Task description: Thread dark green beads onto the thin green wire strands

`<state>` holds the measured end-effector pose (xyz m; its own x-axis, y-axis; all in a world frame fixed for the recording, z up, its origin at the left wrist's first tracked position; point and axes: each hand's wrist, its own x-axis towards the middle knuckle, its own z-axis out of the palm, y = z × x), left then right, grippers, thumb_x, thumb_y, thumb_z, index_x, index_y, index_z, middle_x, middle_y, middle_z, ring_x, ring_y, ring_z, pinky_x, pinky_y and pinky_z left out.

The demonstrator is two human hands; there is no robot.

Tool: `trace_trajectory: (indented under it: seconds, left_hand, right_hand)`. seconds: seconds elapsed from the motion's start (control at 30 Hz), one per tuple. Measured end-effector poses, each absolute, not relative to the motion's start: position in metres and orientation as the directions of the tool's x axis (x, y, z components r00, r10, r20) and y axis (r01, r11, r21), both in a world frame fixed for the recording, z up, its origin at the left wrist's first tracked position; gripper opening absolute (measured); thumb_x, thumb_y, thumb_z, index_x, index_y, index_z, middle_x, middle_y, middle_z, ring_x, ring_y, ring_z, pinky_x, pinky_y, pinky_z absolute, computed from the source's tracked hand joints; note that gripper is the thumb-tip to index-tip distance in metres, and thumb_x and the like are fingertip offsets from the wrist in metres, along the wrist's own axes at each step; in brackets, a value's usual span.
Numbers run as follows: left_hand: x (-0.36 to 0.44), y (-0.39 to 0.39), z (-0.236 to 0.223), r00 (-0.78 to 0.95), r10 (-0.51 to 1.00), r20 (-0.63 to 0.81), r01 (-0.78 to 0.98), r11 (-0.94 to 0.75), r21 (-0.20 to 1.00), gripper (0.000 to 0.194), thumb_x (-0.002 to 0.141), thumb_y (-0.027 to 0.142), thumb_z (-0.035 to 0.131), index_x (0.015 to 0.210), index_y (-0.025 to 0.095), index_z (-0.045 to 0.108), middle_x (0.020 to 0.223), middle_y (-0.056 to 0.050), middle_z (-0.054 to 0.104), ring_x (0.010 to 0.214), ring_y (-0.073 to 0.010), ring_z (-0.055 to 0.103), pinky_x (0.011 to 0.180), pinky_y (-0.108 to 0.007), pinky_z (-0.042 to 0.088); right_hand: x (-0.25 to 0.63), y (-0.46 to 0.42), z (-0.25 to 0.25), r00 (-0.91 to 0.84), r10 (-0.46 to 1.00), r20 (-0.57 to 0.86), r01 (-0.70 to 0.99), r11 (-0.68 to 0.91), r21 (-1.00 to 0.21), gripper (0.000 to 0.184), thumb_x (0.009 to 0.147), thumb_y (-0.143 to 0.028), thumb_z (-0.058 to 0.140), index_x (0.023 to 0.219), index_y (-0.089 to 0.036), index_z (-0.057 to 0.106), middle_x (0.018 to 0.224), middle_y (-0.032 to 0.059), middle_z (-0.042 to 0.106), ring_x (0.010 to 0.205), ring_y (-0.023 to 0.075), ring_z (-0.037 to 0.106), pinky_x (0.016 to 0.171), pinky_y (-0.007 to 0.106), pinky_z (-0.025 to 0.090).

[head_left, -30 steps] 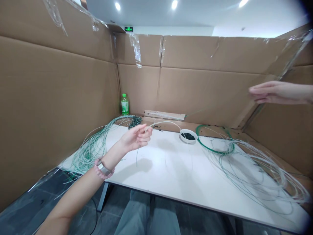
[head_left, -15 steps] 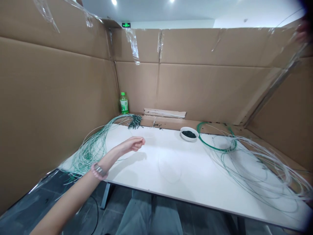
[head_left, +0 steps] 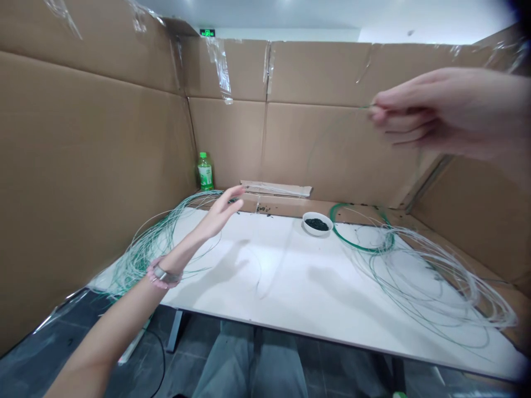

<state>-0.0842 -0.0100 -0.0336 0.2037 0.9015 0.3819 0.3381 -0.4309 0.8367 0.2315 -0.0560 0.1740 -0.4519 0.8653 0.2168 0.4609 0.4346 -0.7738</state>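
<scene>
My right hand (head_left: 440, 110) is raised at the upper right, its fingertips pinched on the end of a thin green wire (head_left: 332, 130) that curves down toward the white table (head_left: 315, 298). My left hand (head_left: 222, 210) reaches forward over the table's left part with fingers stretched out and nothing in it. It hovers near a loose bundle of green and white wires (head_left: 153, 249) lying off the table's left edge. A watch and a bead bracelet sit on that wrist.
A small white bowl (head_left: 317, 223) of dark bits stands at the table's back. A second tangle of wire loops (head_left: 418, 276) spreads over the right side. A green bottle (head_left: 204, 171) stands in the back left corner. Cardboard walls (head_left: 91, 166) enclose the table.
My right hand came back into view from the upper right edge, pinching the wire. My left hand opened from a loose fist and rose slightly toward the back.
</scene>
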Motion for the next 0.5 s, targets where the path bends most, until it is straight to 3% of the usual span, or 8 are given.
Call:
trace_trajectory:
  seconds: [0.03,0.1,0.17,0.23,0.27,0.37,0.43,0.5]
  left_hand:
    - [-0.067,-0.021,-0.017,0.309,0.857,0.413,0.108,-0.463,0.880,0.058,0.084,0.049,0.047,0.133,0.020,0.038,0.139,-0.009,0.045,0.130,-0.0201,0.038,0.107,-0.033,0.030]
    - [-0.040,-0.044,0.013,0.536,0.747,0.393,-0.256,-0.300,0.919,0.056,0.085,0.050,0.048,0.132,0.019,0.041,0.125,-0.010,0.057,0.120,-0.0195,0.050,0.102,-0.032,0.037]
    - [-0.030,-0.063,0.034,0.720,0.627,0.297,-0.360,-0.029,0.933,0.045,0.086,0.043,0.051,0.122,0.015,0.051,0.088,-0.005,0.066,0.084,-0.0143,0.063,0.087,-0.030,0.047]
    - [-0.038,-0.074,0.043,0.777,0.598,0.196,-0.357,0.162,0.920,0.031,0.090,0.036,0.047,0.106,0.014,0.060,0.053,0.005,0.046,0.043,-0.0056,0.043,0.057,-0.021,0.048]
    - [-0.048,-0.075,0.044,0.758,0.632,0.160,-0.354,0.193,0.915,0.028,0.092,0.033,0.042,0.098,0.014,0.062,0.046,0.008,0.033,0.035,-0.0040,0.028,0.044,-0.016,0.039]
    - [-0.091,-0.065,0.036,0.549,0.825,0.134,-0.189,-0.034,0.981,0.038,0.095,0.030,0.028,0.070,0.017,0.055,0.045,0.008,0.012,0.035,-0.0059,0.008,0.034,-0.017,0.015]
    - [-0.122,-0.051,0.028,0.372,0.912,0.175,0.308,-0.299,0.903,0.040,0.095,0.026,0.025,0.065,0.017,0.050,0.047,0.007,0.015,0.040,-0.0067,0.014,0.041,-0.017,0.019]
    - [-0.151,-0.035,0.021,0.342,0.924,0.170,0.475,-0.326,0.817,0.031,0.092,0.021,0.039,0.068,0.013,0.057,0.051,0.005,0.029,0.048,-0.0056,0.025,0.048,-0.017,0.020]
  right_hand:
    - [0.210,-0.064,0.166,-0.472,0.854,0.220,0.446,0.446,-0.776,0.031,0.091,-0.028,0.038,0.066,-0.014,0.049,0.043,-0.0125,0.020,0.035,-0.0050,0.022,0.041,0.022,0.009]
    - [0.179,-0.071,0.152,-0.508,0.835,0.211,0.420,0.454,-0.786,0.029,0.091,-0.028,0.039,0.070,-0.012,0.050,0.044,-0.0129,0.022,0.037,-0.0047,0.022,0.043,0.020,0.011]
    - [0.168,-0.069,0.141,-0.554,0.804,0.219,0.371,0.473,-0.799,0.028,0.091,-0.027,0.038,0.071,-0.012,0.050,0.044,-0.0129,0.022,0.038,-0.0045,0.022,0.045,0.018,0.012]
    - [0.174,-0.063,0.132,-0.569,0.780,0.260,0.337,0.510,-0.791,0.028,0.092,-0.027,0.039,0.071,-0.012,0.050,0.046,-0.0123,0.022,0.040,-0.0036,0.020,0.045,0.017,0.012]
    - [0.181,-0.059,0.127,-0.568,0.772,0.285,0.336,0.534,-0.776,0.028,0.092,-0.029,0.039,0.071,-0.013,0.050,0.047,-0.0120,0.022,0.041,-0.0028,0.019,0.044,0.017,0.013]
    - [0.206,-0.045,0.105,-0.598,0.752,0.278,0.400,0.581,-0.709,0.029,0.090,-0.035,0.044,0.072,-0.015,0.054,0.047,-0.0110,0.026,0.042,0.0000,0.021,0.043,0.017,0.015]
    - [0.219,-0.034,0.082,-0.644,0.747,0.166,0.501,0.575,-0.647,0.029,0.086,-0.038,0.052,0.071,-0.014,0.057,0.051,-0.0084,0.037,0.044,0.0017,0.029,0.043,0.019,0.018]
    - [0.226,-0.022,0.052,-0.663,0.746,0.062,0.590,0.572,-0.570,0.032,0.089,-0.039,0.049,0.072,-0.013,0.059,0.061,-0.0041,0.048,0.053,0.0046,0.040,0.048,0.020,0.030]
